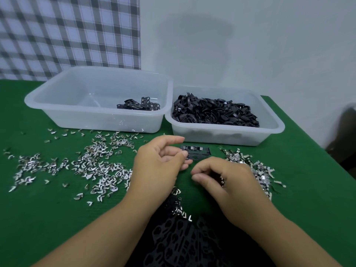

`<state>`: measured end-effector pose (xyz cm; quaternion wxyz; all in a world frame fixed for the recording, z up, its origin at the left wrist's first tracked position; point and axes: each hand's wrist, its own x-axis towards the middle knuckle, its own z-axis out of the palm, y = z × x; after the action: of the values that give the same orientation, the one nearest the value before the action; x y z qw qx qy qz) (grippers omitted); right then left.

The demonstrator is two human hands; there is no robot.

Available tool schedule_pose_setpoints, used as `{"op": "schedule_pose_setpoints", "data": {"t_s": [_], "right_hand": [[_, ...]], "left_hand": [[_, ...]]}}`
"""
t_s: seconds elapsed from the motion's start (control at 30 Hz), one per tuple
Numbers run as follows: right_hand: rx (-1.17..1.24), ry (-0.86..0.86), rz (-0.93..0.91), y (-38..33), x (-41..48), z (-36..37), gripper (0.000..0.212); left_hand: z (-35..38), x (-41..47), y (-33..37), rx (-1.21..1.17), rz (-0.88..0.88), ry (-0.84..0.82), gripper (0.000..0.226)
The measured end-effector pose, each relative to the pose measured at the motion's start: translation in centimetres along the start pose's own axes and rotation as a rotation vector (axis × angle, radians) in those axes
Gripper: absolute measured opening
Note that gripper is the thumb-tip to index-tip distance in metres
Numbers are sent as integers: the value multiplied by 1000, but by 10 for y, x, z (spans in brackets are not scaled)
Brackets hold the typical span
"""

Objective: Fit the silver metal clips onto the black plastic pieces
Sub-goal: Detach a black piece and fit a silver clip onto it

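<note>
My left hand [159, 162] pinches one end of a flat black plastic piece [198, 152] above the green table; silver clips sit along the piece's top edge. My right hand [225, 182] hovers just below and right of it with fingers curled; a silver clip [222, 181] shows by its fingers, but I cannot tell if they pinch it. Loose silver clips [92, 166] lie scattered left of my hands, and another heap of clips [256, 170] lies to the right. A pile of black plastic pieces [183, 239] lies at the near edge between my forearms.
Two translucent tubs stand at the back. The left tub [57, 101] holds a few black pieces with clips. The right tub [273, 124] is full of black plastic rings. A white wall and a checked cloth are behind the table [38, 218].
</note>
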<state>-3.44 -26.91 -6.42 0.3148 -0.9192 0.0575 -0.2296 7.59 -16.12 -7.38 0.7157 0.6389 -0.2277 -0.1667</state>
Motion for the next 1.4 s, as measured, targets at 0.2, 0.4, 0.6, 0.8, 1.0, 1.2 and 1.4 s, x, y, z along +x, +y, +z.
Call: {"op": "schedule_pose_setpoints", "data": {"t_s": [0.2,0.4,0.6,0.8,1.0,1.2,1.4], "right_hand": [[20,241,-46,4,1,0,19],[-13,305,-93,6,4,-1,10],[-25,414,-58,6,4,0,18],[-106,420,-107,6,6,0,13],[-92,451,-62,5,7,1,19],[-94,402,-44,6,8,2,12],[-84,376,-24,7,9,4,13]], "left_hand": [[1,0,0,13,-17,-38,23],[3,-1,1,19,-36,-66,21],[4,-3,2,-7,-61,-100,13],[4,-4,4,-13,-62,-112,13],[5,-5,6,-15,-67,-116,13],[5,-5,5,-1,-63,-120,14],[6,-6,5,-8,-59,-133,16]]}}
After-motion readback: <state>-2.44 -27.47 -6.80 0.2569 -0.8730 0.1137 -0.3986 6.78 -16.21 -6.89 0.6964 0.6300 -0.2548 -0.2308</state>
